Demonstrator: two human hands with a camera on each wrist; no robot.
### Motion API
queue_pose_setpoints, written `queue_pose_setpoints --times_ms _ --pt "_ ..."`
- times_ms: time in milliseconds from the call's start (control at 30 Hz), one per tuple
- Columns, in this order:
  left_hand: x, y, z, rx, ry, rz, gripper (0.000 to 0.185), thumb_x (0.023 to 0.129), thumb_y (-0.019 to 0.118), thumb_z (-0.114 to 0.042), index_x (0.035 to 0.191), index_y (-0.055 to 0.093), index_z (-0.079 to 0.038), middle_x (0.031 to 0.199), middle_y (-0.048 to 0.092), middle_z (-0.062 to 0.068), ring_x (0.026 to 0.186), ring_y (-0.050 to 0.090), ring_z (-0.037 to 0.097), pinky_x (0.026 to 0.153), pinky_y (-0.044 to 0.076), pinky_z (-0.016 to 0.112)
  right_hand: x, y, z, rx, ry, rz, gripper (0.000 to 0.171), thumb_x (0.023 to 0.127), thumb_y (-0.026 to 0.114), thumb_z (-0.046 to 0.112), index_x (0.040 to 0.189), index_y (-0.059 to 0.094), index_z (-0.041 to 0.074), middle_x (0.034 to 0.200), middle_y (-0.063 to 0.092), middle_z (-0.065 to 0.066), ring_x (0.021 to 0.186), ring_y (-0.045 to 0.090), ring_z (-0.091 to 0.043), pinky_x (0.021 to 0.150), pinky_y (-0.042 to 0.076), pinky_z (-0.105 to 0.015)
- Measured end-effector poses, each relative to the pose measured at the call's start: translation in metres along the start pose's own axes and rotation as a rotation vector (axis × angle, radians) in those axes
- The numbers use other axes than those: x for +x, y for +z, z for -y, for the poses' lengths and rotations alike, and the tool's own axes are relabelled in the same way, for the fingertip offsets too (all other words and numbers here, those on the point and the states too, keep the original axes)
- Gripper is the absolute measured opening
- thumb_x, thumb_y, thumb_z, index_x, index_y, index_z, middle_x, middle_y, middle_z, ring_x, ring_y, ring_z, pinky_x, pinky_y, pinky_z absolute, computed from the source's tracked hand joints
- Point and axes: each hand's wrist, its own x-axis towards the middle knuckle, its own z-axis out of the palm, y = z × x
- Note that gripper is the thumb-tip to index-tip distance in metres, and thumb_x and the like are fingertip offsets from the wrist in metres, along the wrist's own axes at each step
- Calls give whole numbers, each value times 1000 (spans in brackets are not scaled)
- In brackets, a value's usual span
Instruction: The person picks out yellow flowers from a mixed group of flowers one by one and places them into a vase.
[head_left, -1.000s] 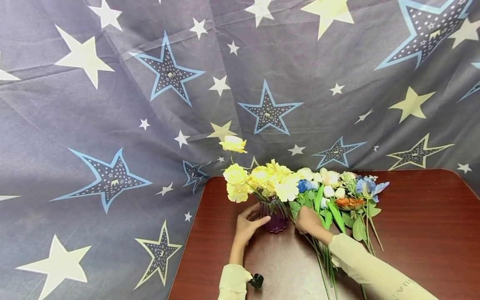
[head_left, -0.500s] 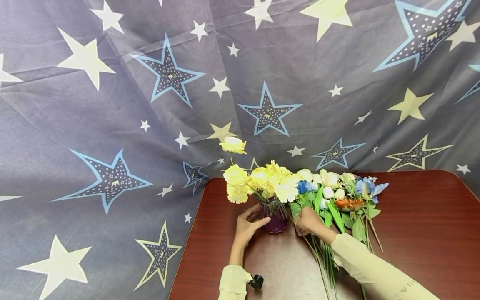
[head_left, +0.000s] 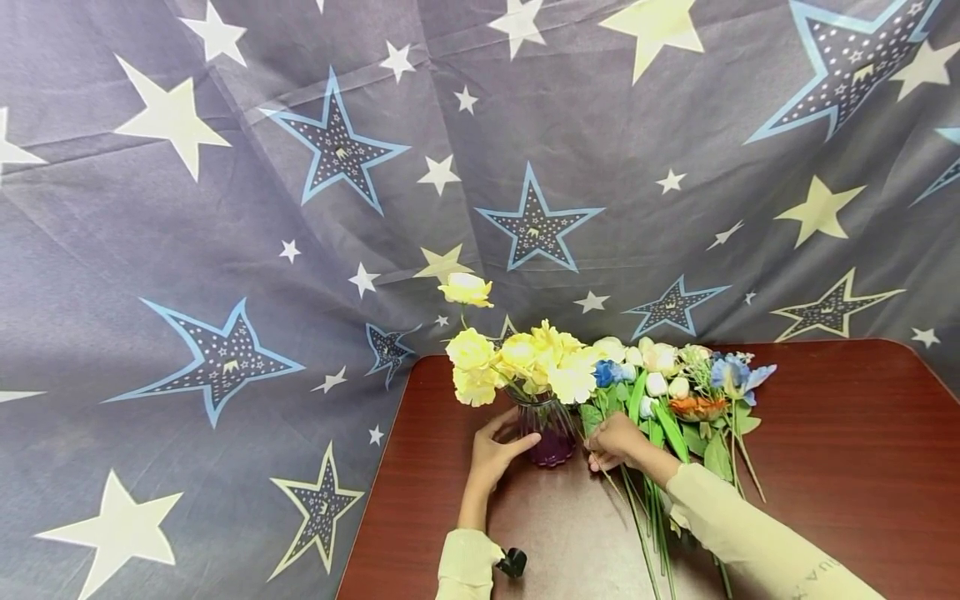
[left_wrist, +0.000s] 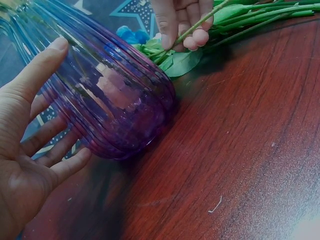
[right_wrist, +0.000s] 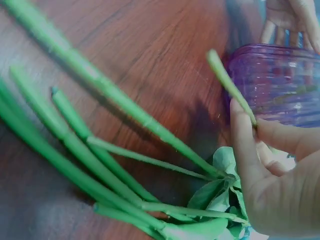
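Note:
A ribbed purple glass vase (head_left: pixel 552 439) (left_wrist: pixel 110 100) (right_wrist: pixel 280 80) stands on the dark red table (head_left: pixel 825 467) with yellow flowers (head_left: pixel 517 358) in it. My left hand (head_left: pixel 495 454) (left_wrist: pixel 30 150) holds the vase from the left, thumb on its front and fingers spread along its side. Just right of the vase, my right hand (head_left: pixel 615 442) (left_wrist: pixel 182 22) (right_wrist: pixel 270 165) pinches one green stem (right_wrist: pixel 227 80) (left_wrist: pixel 200 25) between thumb and fingers. That stem belongs to a bunch of artificial flowers (head_left: pixel 675 392) lying on the table.
The bunch has white, blue and orange heads, and its long green stems (head_left: pixel 652 517) (right_wrist: pixel 75 150) trail toward the table's near edge. A star-patterned grey cloth (head_left: pixel 225 208) hangs behind and to the left of the table. A small black device (head_left: pixel 513 562) sits at my left wrist.
My right hand has shifted slightly left toward the vase and turned, with the stem in its fingers. The left hand and the vase have stayed put.

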Motion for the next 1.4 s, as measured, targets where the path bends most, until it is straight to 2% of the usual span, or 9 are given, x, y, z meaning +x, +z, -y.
queue_pose_setpoints --times_ms 100,233,567,733,1200,1400 --pt "0 0 0 -3 -1 4 58 79 88 -10 132 68 -8 133 67 16 123 64 34 101 56 43 -2 -3 0 54 35 50 19 90 59 -8 104 67 -18 67 72 -17 56 71 -21 54 60 -30" --pt "1 0 0 -2 -5 1 58 78 89 -10 132 68 -8 133 67 15 123 64 34 101 56 42 -1 -5 -1 61 50 58 19 89 58 -13 105 66 -18 68 72 -17 58 72 -22 57 62 -32" --pt "2 1 -2 -11 3 0 58 77 90 -12 132 68 -7 132 68 16 121 65 32 98 58 35 -2 -4 2 27 -16 -39 14 87 59 -15 94 70 -16 71 73 -19 60 73 -23 58 62 -34" --pt "3 0 -2 -7 -9 -1 59 77 90 -12 131 69 -9 132 68 14 121 65 31 98 58 35 -5 -5 5 78 -48 -63 19 85 55 -17 98 69 -19 75 73 -23 62 74 -24 62 63 -36" --pt "1 1 -2 -28 -5 -4 58 78 87 -6 132 67 -5 134 66 19 124 62 37 101 56 42 -17 -23 18 169 -114 -96 19 86 57 -13 101 67 -19 77 74 -13 66 74 -19 63 63 -32" --pt "0 0 -1 -28 -12 -3 58 78 88 -7 132 67 -6 134 66 19 124 62 37 101 56 42 -21 -32 22 242 -131 -122 24 89 61 -12 111 63 -22 76 76 -15 62 73 -16 64 63 -31"
